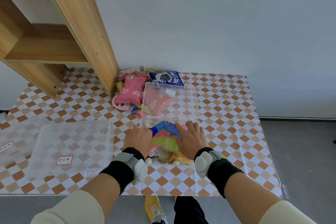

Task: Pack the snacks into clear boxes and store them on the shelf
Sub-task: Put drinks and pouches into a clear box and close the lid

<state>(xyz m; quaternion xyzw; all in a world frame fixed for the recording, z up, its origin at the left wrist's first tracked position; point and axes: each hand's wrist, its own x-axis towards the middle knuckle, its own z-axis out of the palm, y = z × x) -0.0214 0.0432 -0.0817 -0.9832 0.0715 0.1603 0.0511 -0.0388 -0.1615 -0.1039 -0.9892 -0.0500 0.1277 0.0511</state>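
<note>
Head view. An open clear box [170, 140] sits on the checked table [227, 132], its hinged lid [171, 101] thrown back away from the person and lying over part of the loose snack pile [132, 91]. Both hands are in the box, on the packed snacks [163, 143]. The left hand [138, 139] is curled at the box's left wall, though whether it grips a packet cannot be told; the right hand [190, 139] lies flat with fingers spread, pressing the packets down and grasping nothing. The lid lies directly beyond both hands, hinge running left to right, about equally near each, so closing likely means reaching forward and folding it back toward the body. A second clear box [72, 149], lidded and labelled, rests to the left. The wooden shelf [60, 38] stands at the far left, nearer the left hand.
</note>
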